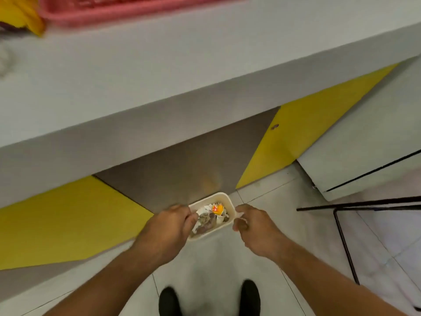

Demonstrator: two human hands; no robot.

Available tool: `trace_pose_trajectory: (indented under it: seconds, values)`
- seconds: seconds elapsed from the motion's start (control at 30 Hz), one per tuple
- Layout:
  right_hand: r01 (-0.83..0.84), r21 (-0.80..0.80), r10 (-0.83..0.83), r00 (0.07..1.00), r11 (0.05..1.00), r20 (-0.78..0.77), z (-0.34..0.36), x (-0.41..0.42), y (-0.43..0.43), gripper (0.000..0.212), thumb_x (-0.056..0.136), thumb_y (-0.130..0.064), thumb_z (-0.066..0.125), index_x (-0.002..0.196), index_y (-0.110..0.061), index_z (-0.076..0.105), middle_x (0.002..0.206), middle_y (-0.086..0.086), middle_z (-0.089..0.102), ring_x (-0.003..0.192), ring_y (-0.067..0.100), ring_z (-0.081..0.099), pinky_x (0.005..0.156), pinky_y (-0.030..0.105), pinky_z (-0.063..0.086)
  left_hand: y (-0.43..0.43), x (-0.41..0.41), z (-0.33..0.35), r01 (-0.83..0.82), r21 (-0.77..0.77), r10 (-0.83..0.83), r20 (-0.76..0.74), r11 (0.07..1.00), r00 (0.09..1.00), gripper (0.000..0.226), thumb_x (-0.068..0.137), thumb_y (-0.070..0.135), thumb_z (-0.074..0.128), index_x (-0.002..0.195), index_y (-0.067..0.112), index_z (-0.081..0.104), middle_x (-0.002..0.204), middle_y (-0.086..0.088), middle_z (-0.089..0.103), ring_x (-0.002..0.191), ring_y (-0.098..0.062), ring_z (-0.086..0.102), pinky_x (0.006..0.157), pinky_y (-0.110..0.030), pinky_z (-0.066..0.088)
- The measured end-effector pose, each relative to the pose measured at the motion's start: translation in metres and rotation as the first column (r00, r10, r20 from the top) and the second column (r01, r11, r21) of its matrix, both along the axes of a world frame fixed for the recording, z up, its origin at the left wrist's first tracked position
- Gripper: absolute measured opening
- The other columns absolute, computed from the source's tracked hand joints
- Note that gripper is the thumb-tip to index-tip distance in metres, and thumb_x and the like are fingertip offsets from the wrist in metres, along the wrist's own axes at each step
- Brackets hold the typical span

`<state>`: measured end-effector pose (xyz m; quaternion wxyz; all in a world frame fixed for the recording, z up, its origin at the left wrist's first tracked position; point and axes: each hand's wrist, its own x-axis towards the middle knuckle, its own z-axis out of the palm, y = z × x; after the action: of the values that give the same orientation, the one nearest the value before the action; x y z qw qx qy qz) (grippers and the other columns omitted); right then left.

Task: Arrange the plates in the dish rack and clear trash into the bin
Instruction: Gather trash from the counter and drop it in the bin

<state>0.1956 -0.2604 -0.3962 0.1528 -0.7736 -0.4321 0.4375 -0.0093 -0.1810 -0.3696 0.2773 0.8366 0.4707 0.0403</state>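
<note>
Bin (224, 197) — a small white rectangular tub — stands on the floor tiles (284, 224) against the foot of the counter (136, 76). It is part-filled with crumpled trash (208, 222), with an orange-and-yellow wrapper (217, 209) on top. Left hand (168, 226): fingers curled at the bin's left rim, over the contents; whether they grip the rim, hold a scrap or hold nothing cannot be told. Right hand (252, 226): loosely curled just beside the right rim; contact not confirmed, grasp cannot be told. Assessment: probably thin-walled plastic, light even with its paper load, likely to flex if squeezed mid-wall and to tip easily. Recommended hold — both side rims or the corners, kept level. Dish rack (114, 8), pink and blurred, sits on the counter above; no plates discernible.
</note>
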Motion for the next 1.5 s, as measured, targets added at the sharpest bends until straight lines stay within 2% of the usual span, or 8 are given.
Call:
trace_pose_trajectory:
  seconds: [0.17,0.37,0.6,0.87,0.97,1.03,1.13,1.5]
  values:
    - [-0.103,-0.007,0.102,0.972,0.995,0.212,-0.112,0.021,0.001,0.046,0.098,-0.043,0.037,0.058,-0.022,0.040,0.071,0.011,0.059,0.070,0.028,0.057,0.063,0.034,0.047,-0.021,0.020,-0.114,-0.066,-0.097,0.064,-0.024,0.993,0.998,0.031,0.096,0.034,0.044,0.066,0.029,0.035,0.070,0.007,0.045,0.069,-0.019,0.050,0.062,-0.032,0.037]
    - [-0.257,0.012,0.231,0.887,0.966,0.400,-0.250,0.018,0.034,0.037,0.095,-0.039,0.036,0.089,-0.015,0.064,0.089,0.014,0.066,0.083,0.035,0.060,0.063,0.032,0.036,-0.036,0.021,-0.237,-0.098,-0.152,0.088,-0.071,0.983,0.994,0.029,0.096,0.031,0.043,0.068,0.026,0.040,0.069,0.006,0.045,0.067,-0.016,0.047,0.060,-0.030,0.031]
    - [-0.430,-0.118,0.446,0.872,0.895,0.202,-0.370,0.009,0.088,0.054,0.088,-0.039,0.054,0.137,-0.021,0.039,0.133,0.008,0.043,0.121,0.030,0.041,0.096,0.038,0.039,-0.024,0.001,-0.312,-0.081,-0.203,0.070,-0.060,0.976,0.996,0.015,0.087,0.020,0.048,0.074,0.025,0.053,0.073,0.009,0.051,0.067,-0.008,0.051,0.056,-0.015,0.033]
    - [-0.371,0.129,0.328,0.906,0.920,0.269,-0.367,0.033,0.069,0.045,0.087,-0.030,0.055,0.129,-0.016,0.054,0.136,0.001,0.047,0.113,0.021,0.053,0.095,0.030,0.043,0.026,0.046,-0.401,-0.115,-0.213,0.115,-0.009,0.970,0.993,0.016,0.091,0.022,0.046,0.085,0.016,0.060,0.094,-0.001,0.056,0.089,-0.020,0.053,0.079,-0.033,0.043]
    - [-0.377,0.146,0.327,0.902,0.915,0.281,-0.355,0.038,0.061,0.040,0.088,-0.032,0.054,0.126,-0.019,0.056,0.133,-0.001,0.050,0.113,0.020,0.053,0.092,0.030,0.043,0.034,0.064,-0.435,-0.130,-0.409,0.090,-0.117,0.903,0.989,0.025,0.095,0.033,0.044,0.099,0.015,0.061,0.108,-0.005,0.058,0.103,-0.023,0.054,0.092,-0.039,0.043]
    - [-0.391,0.134,0.338,0.891,0.911,0.302,-0.347,0.040,0.059,0.039,0.089,-0.032,0.053,0.126,-0.018,0.056,0.131,0.001,0.051,0.114,0.021,0.052,0.092,0.030,0.043,0.034,0.069,-0.437,-0.077,-0.500,0.001,-0.150,0.863,0.989,0.031,0.097,0.037,0.040,0.107,0.016,0.062,0.112,-0.006,0.061,0.107,-0.025,0.055,0.093,-0.040,0.043]
    - [-0.368,0.119,0.317,0.896,0.922,0.311,-0.327,0.039,0.057,0.038,0.089,-0.032,0.053,0.124,-0.019,0.058,0.127,0.003,0.053,0.112,0.024,0.052,0.092,0.034,0.045,0.036,0.069,-0.403,-0.050,-0.332,-0.009,-0.174,0.942,0.985,0.031,0.096,0.035,0.042,0.107,0.018,0.065,0.109,-0.008,0.063,0.099,-0.026,0.057,0.087,-0.038,0.046]
    - [-0.239,0.210,0.176,0.944,0.948,0.280,-0.117,0.022,0.027,0.039,0.091,-0.036,0.055,0.128,-0.023,0.054,0.126,-0.001,0.055,0.113,0.017,0.051,0.093,0.025,0.038,0.016,0.007,-0.126,-0.001,-0.086,0.026,0.295,0.996,0.955,0.034,0.089,0.057,0.041,0.104,0.035,0.062,0.100,0.026,0.057,0.092,-0.002,0.056,0.073,-0.011,0.041]
